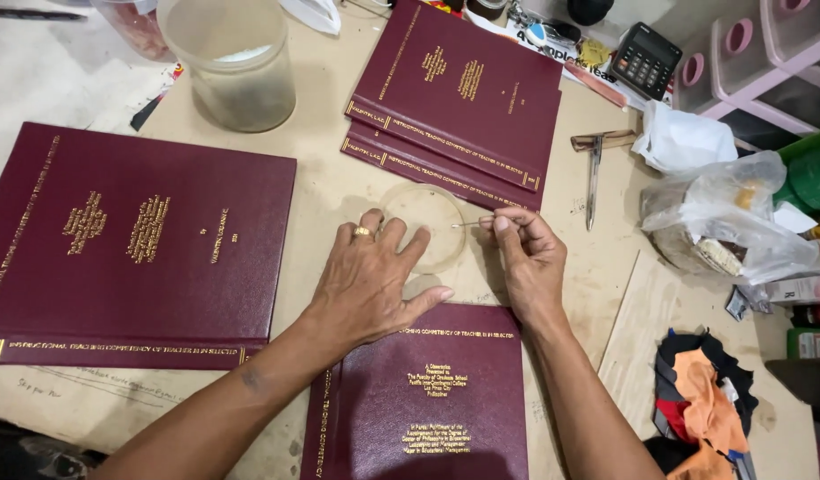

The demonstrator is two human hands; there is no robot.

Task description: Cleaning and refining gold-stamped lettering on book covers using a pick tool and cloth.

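Hands [374, 280] [530, 258] meet amid four maroon books [139, 240].

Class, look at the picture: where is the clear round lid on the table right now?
In the head view, the clear round lid lies flat mid-table, under the left hand's fingertips, just below the stacked maroon books.

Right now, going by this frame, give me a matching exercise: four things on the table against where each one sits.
Things:
1. clear round lid
2. calculator
3. plastic jar
4. pile of rags

Places:
A. far right, beside the pink drawers
B. near right edge of the table
C. under the left hand's fingertips
D. far left of centre, above the big maroon book

Pairs: 1-C, 2-A, 3-D, 4-B
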